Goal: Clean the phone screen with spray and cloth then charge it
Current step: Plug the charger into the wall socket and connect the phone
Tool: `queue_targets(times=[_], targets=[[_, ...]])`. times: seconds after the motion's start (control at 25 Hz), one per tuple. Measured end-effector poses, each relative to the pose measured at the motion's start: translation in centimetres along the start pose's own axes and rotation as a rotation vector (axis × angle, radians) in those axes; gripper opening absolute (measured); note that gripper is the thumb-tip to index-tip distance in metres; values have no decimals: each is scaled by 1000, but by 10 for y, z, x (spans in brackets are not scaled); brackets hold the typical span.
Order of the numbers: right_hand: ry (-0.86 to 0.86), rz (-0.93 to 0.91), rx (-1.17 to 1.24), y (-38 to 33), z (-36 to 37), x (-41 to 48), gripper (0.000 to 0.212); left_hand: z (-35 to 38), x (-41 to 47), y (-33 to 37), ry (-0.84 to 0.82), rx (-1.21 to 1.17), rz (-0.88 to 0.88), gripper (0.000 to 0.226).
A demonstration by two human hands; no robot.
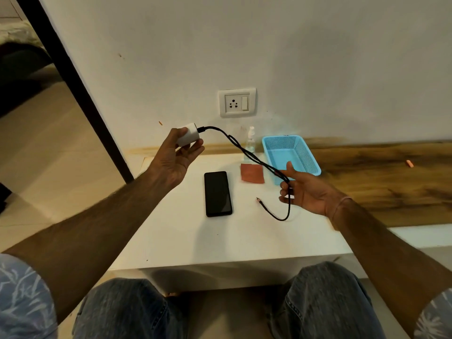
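A black phone lies flat, screen up, on the low white table. My left hand grips a white charger adapter raised above the table's left side. A black cable runs from the adapter to my right hand, whose curled fingers hold it; its free plug end hangs just above the table right of the phone. A folded orange-brown cloth lies behind the phone. A clear spray bottle stands by the wall. The wall socket sits above the table.
A light blue mesh basket stands at the table's back right, just behind my right hand. A wooden skirting runs along the wall on the right. My knees are under the table's near edge. A dark door frame slants at the left.
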State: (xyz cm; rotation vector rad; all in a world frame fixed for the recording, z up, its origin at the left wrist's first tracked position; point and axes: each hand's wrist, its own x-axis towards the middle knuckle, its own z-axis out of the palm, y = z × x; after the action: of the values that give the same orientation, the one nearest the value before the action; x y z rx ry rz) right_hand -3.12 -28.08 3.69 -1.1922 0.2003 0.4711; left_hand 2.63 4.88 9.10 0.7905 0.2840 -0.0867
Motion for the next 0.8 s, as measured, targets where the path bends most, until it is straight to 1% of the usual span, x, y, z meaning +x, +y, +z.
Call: queue_targets(times=[0.04,0.08,0.16,0.2,0.28,0.36,0.4,0.48,0.56,0.72,0.76,0.8], targets=[[-38,6,53,3,-2,-1,59,-1,0,-1,0,0,-1,31],[-67,-4,96,5,-3,-3,59,-2,0,-1,0,-2,1,31],[-68,-61,127,7,-6,-5,48,-4,0,2,8,-22,11,32],[-23,-92,85,7,-9,-6,46,-5,1,5,16,-39,18,32],[130,-153,-143,7,-16,-8,44,-9,2,14,31,-69,28,32],[239,-219,-382,8,-26,-13,32,-15,4,23,44,-72,37,33],[274,-246,-430,7,-32,-14,27,-18,5,28,52,-67,44,34],[362,-279,-403,6,-47,-16,21,-25,6,37,63,-59,61,33],[484,-279,-369,6,-60,-15,19,-32,6,43,70,-52,73,32],[839,-184,-335,-1,-78,-8,20,-45,6,48,82,-39,84,35],[884,-152,-307,-4,-81,-7,21,-48,6,49,85,-38,84,36],[892,-117,-255,-7,-82,-7,20,-51,5,49,85,-37,82,37]])
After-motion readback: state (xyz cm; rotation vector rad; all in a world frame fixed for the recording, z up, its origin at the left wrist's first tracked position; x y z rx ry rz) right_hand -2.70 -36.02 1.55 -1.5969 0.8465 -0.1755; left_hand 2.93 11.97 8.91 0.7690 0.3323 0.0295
